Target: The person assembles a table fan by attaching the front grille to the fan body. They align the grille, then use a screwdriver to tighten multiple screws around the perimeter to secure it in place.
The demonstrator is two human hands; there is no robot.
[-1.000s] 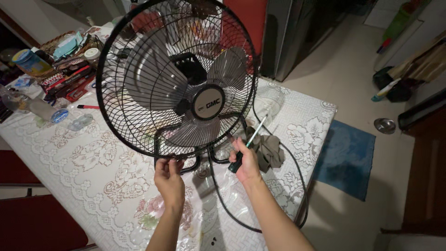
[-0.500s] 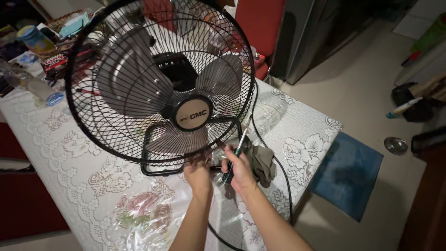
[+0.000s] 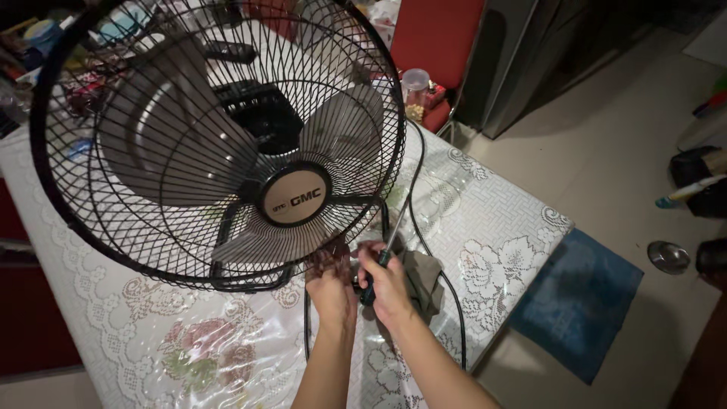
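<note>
Surface: table (image 3: pixel 500 250) under a white lace-pattern cloth with clear plastic over it; tiled floor beyond.
Fan: black wire-caged fan (image 3: pixel 219 144) with grey blades, standing on the table, front grille still fitted.
Left hand: left hand (image 3: pixel 331 282) at the lower rim of the cage, fingers curled against the wire; what they pinch cannot be told.
Right hand: right hand (image 3: pixel 388 284) closed round a screwdriver (image 3: pixel 385 250), dark handle, shaft pointing up toward the cage edge.
Progress: judged early; the cage looks whole and closed, no parts lying loose.
Nearby: grey cloth (image 3: pixel 424 276) beside the hands; black cable (image 3: pixel 447 295) looping across the table.
Further out: blue mat (image 3: pixel 575 303) on the floor; red chair (image 3: pixel 435 45) behind.
</note>
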